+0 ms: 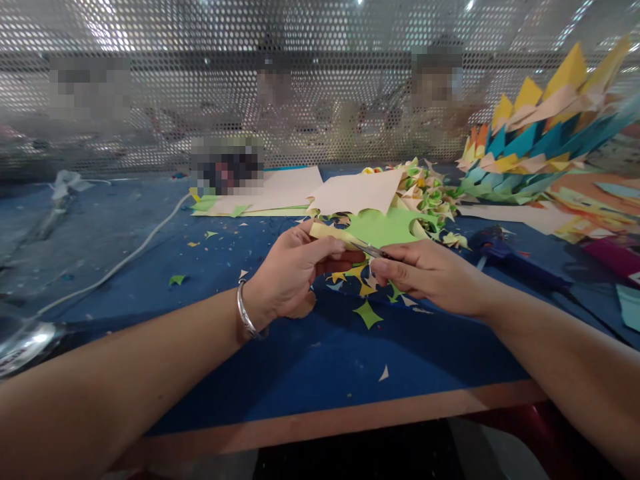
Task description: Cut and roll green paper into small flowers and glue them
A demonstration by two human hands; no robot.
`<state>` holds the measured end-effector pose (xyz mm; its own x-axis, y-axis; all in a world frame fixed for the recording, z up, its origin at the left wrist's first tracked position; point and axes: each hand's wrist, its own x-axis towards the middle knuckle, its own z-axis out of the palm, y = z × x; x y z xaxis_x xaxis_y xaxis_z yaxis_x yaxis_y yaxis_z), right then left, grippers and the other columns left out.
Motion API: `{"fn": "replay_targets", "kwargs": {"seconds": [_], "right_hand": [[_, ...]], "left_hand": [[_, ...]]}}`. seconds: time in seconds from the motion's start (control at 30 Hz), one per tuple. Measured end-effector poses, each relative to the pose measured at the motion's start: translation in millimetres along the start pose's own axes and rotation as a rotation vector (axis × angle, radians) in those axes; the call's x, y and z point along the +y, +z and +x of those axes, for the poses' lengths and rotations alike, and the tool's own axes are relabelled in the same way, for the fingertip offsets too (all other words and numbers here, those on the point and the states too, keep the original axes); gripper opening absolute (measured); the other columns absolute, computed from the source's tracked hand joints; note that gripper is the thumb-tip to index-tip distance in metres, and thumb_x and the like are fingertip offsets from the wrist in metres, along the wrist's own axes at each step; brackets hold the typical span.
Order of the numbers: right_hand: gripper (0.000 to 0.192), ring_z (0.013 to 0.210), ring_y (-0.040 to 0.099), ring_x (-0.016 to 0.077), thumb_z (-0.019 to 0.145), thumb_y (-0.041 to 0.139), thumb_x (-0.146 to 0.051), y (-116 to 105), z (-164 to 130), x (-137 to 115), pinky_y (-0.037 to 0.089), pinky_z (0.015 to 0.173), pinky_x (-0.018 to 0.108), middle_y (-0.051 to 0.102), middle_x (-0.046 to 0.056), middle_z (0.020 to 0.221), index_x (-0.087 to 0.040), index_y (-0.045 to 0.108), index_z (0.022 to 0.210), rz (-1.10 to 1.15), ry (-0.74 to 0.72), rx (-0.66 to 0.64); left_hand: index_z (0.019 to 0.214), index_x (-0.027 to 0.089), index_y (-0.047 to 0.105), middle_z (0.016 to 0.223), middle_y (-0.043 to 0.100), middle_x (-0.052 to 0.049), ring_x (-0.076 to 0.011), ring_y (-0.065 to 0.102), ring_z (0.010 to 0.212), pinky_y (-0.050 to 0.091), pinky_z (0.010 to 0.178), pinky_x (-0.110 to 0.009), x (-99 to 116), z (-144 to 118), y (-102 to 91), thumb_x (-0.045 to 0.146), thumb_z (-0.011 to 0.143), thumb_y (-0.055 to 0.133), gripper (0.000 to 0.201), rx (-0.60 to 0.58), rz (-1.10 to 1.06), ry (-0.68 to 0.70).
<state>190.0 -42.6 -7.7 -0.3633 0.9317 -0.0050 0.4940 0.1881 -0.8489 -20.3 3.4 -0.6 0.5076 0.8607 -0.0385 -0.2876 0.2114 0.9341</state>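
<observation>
My left hand, with a silver bangle on the wrist, pinches a small pale yellow paper piece above the blue table. My right hand grips a pair of scissors whose metal blades point left and meet the yellow paper between the two hands. Below the hands lie several cut scraps of yellow and green paper. A green paper sheet lies just behind the hands.
Cream paper sheets and small paper flowers lie at the back. A stack of folded coloured paper rises at the right. A blue glue gun lies right of my hand. A white cable crosses the left. A perforated metal screen stands behind.
</observation>
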Motion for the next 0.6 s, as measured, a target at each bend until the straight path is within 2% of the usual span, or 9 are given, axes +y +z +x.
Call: {"fn": "replay_targets", "kwargs": {"seconds": [0.17, 0.47, 0.6], "right_hand": [[0.049, 0.044, 0.023, 0.0070, 0.094, 0.051, -0.063, 0.2, -0.9, -2.0, 0.018, 0.043, 0.024, 0.028, -0.008, 0.053, -0.018, 0.062, 0.077, 0.013, 0.012, 0.009], [0.051, 0.044, 0.023, 0.0072, 0.094, 0.051, -0.064, 0.1, -0.6, -1.8, 0.019, 0.044, 0.024, 0.030, -0.008, 0.053, -0.019, 0.059, 0.072, 0.006, 0.000, 0.014], [0.051, 0.044, 0.024, 0.0071, 0.095, 0.050, -0.063, -0.3, 0.6, -2.2, 0.019, 0.044, 0.025, 0.031, -0.007, 0.054, -0.019, 0.059, 0.071, -0.006, -0.005, 0.013]], "left_hand": [[0.081, 0.014, 0.068, 0.074, 0.076, -0.003, -0.0131, 0.072, 0.068, 0.055, 0.068, -0.023, 0.7, -0.2, 0.7, 0.010, 0.073, 0.068, 0.009, 0.001, 0.016, -0.008], [0.070, 0.013, 0.066, 0.074, 0.076, -0.004, -0.0135, 0.073, 0.069, 0.055, 0.069, -0.023, -0.3, -0.7, 0.9, 0.008, 0.075, 0.066, 0.007, -0.004, 0.022, 0.000], [0.075, 0.013, 0.070, 0.075, 0.077, -0.003, -0.0133, 0.074, 0.070, 0.055, 0.068, -0.022, 0.3, -1.1, 0.9, 0.008, 0.075, 0.067, 0.005, -0.020, -0.005, -0.013]]}}
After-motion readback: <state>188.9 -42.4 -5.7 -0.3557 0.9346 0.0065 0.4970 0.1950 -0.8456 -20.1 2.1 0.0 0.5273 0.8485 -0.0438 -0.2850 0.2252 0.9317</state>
